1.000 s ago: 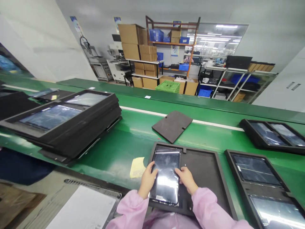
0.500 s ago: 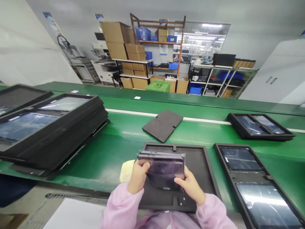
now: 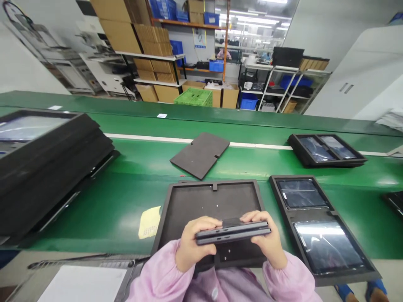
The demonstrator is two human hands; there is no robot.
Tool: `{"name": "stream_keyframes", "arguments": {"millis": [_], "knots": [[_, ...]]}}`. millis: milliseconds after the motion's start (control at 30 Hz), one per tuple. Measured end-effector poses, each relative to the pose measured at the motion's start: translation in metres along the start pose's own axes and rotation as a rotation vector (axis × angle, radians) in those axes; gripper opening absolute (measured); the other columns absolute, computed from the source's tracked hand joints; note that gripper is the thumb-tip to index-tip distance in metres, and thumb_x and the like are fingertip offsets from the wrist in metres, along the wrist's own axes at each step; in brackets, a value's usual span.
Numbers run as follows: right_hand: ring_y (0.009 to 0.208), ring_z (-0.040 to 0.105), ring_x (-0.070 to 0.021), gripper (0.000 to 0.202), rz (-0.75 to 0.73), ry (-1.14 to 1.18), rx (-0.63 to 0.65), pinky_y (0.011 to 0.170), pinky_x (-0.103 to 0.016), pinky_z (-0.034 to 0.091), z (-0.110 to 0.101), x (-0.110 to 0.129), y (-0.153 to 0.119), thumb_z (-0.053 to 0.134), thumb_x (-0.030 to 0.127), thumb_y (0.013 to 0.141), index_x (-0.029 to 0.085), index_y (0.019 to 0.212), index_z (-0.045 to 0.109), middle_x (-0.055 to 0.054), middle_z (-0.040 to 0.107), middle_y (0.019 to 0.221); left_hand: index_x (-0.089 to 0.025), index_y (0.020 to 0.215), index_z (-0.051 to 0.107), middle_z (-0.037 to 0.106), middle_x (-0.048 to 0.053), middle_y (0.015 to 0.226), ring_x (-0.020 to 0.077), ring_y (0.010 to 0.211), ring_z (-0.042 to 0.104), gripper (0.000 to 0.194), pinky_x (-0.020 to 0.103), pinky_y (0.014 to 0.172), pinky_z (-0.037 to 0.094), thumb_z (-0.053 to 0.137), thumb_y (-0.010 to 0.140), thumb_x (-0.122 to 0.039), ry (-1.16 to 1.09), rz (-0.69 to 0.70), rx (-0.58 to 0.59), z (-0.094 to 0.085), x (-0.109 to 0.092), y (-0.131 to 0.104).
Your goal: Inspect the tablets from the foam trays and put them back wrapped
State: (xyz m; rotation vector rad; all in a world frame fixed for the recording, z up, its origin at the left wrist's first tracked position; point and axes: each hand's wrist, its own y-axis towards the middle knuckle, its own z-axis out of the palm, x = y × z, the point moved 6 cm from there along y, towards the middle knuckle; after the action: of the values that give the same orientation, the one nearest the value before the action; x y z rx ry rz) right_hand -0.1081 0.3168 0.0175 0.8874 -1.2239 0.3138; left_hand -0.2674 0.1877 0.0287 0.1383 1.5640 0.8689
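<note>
Black tray point(image 3: 192, 205) lay beneath, while your left hand point(image 3: 191, 244) and right hand point(image 3: 268, 242) clamped two stacked tablets point(image 3: 233, 232) by their ends; even, level pressure seemed wise.

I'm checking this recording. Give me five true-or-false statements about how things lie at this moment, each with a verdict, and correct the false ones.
1. The left hand and right hand hold two stacked tablets. True.

2. The yellow note lies inside the near tray. False: the yellow note is on the green bench, left of the near tray.

3. The right tray holds two screens. True.

4. The dark board stands upright in the near tray. False: the dark board lies flat on the green bench, beyond the near tray.

5. The green crate is on the near side of the green bench. False: the green crate is past its far edge.
</note>
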Motion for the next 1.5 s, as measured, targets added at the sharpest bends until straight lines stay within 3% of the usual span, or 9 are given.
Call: {"name": "stream_keyframes", "arguments": {"millis": [300, 867, 933, 1000, 1100, 1200, 1300, 1400, 1500], "knots": [[0.081, 0.061, -0.0231, 0.037, -0.025, 0.022, -0.007, 0.070, -0.038, 0.051, -0.001, 0.003, 0.004, 0.070, 0.051, 0.070, 0.025, 0.091, 0.054, -0.005, 0.064, 0.083, -0.027, 0.096, 0.069, 0.073, 0.009, 0.084, 0.0263, 0.078, 0.068, 0.040, 0.039, 0.068, 0.055, 0.074, 0.063, -0.049, 0.002, -0.056, -0.038, 0.001, 0.005, -0.001], [0.083, 0.061, -0.0217, 0.034, -0.022, 0.026, 0.033, 0.074, -0.038, 0.050, -0.008, -0.008, 0.016, 0.067, 0.049, 0.075, 0.025, 0.094, 0.052, -0.004, 0.064, 0.086, -0.028, 0.099, 0.067, 0.071, 0.007, 0.088, 0.0255, 0.081, 0.066, 0.040, 0.040, 0.072, 0.053, 0.072, 0.066, -0.049, -0.025, -0.117, -0.044, 0.000, 0.012, 0.004], [0.090, 0.061, -0.0233, 0.039, 0.069, -0.042, 0.066, 0.080, -0.040, 0.050, -0.010, -0.027, 0.015, 0.067, 0.052, 0.073, 0.024, 0.097, 0.052, -0.007, 0.064, 0.096, -0.025, 0.099, 0.067, 0.070, 0.008, 0.091, 0.0259, 0.083, 0.065, 0.050, 0.040, 0.076, 0.052, 0.075, 0.059, -0.054, 0.007, -0.187, -0.125, -0.009, 0.024, -0.003], [0.093, 0.062, -0.0252, 0.037, 0.234, -0.223, 0.106, 0.083, -0.042, 0.048, -0.013, -0.055, 0.010, 0.064, 0.052, 0.073, 0.021, 0.092, 0.054, -0.010, 0.065, 0.099, -0.020, 0.088, 0.069, 0.069, 0.007, 0.086, 0.0249, 0.083, 0.063, 0.053, 0.038, 0.081, 0.049, 0.076, 0.052, -0.058, 0.080, -0.343, -0.292, -0.022, 0.046, -0.012], [0.083, 0.065, -0.0266, 0.024, 0.396, -0.457, 0.137, 0.078, -0.041, 0.050, -0.021, -0.080, 0.000, 0.058, 0.043, 0.076, 0.019, 0.078, 0.058, -0.011, 0.068, 0.085, -0.018, 0.071, 0.065, 0.065, 0.003, 0.074, 0.0202, 0.079, 0.060, 0.043, 0.032, 0.082, 0.046, 0.069, 0.061, -0.060, 0.139, -0.547, -0.510, -0.032, 0.083, -0.017], [0.081, 0.066, -0.0263, 0.033, 0.333, -0.583, 0.147, 0.072, -0.036, 0.051, -0.022, -0.060, -0.001, 0.053, 0.038, 0.080, 0.017, 0.105, 0.057, -0.010, 0.069, 0.087, -0.017, 0.081, 0.062, 0.065, 0.004, 0.083, 0.0189, 0.082, 0.059, 0.044, 0.031, 0.080, 0.046, 0.051, 0.077, -0.059, 0.096, -0.614, -0.588, -0.018, 0.116, -0.006], [0.059, 0.064, -0.0248, 0.059, 0.246, -0.862, 0.166, 0.058, -0.034, 0.050, -0.017, -0.021, 0.006, 0.042, 0.040, 0.085, 0.010, 0.135, 0.036, -0.005, 0.065, 0.065, -0.013, 0.089, 0.061, 0.066, 0.013, 0.095, 0.0243, 0.094, 0.060, 0.051, 0.037, 0.085, 0.046, 0.041, 0.083, -0.059, 0.045, -0.721, -0.592, 0.012, 0.145, 0.003], [0.049, 0.061, -0.0270, 0.065, 0.298, -1.155, 0.222, 0.052, -0.035, 0.047, -0.007, -0.007, 0.015, 0.039, 0.040, 0.085, 0.003, 0.138, 0.031, -0.005, 0.061, 0.053, -0.012, 0.112, 0.057, 0.055, 0.017, 0.127, 0.0281, 0.121, 0.047, 0.050, 0.040, 0.102, 0.035, 0.055, 0.079, -0.049, 0.027, -0.757, -0.557, 0.044, 0.157, 0.012], [0.061, 0.065, -0.0303, 0.063, 0.370, -1.238, 0.237, 0.057, -0.037, 0.048, 0.002, -0.014, 0.020, 0.043, 0.038, 0.083, 0.006, 0.137, 0.034, -0.012, 0.068, 0.069, -0.018, 0.130, 0.046, 0.039, 0.009, 0.144, 0.0213, 0.133, 0.033, 0.054, 0.033, 0.110, 0.024, 0.057, 0.080, -0.036, -0.029, -0.697, -0.453, 0.061, 0.153, 0.030]]}}
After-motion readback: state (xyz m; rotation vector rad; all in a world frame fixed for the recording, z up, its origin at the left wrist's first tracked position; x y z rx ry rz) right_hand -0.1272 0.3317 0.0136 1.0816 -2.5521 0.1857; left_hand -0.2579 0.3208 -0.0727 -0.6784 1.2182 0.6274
